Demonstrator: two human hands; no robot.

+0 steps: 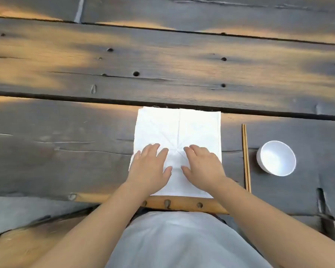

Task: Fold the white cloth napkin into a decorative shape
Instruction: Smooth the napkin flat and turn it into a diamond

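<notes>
On the near plank of the dark wooden table point(66, 161), head view: white cloth napkin point(191, 128) lies flat, roughly square, its far edge along the gap between planks, its near edge at the table's near rim. Creases radiate from a point near the napkin's middle; one straight crease runs from that point to the far edge.

Left hand point(150, 169): palm down on the napkin's near-left part, fingers spread and flat, thumb pointing right. Nothing pinched. The outer fingers reach the napkin's left edge.

Right hand point(202, 168): palm down on the near-right part, fingers loosely spread and pointing toward the crease centre, thumb pointing left. Nothing pinched. The two hands lie side by side, apart, with a strip of bare cloth between the thumbs.

Right of the napkin, not touching it: pair of wooden chopsticks point(246, 157), parallel, running near to far. Further right, just beside them: white bowl point(276, 158), upright, looks empty.

Near edge of frame: both bare forearms and a pale grey garment point(182, 242).

Patches of warm light fall across the far planks.
</notes>
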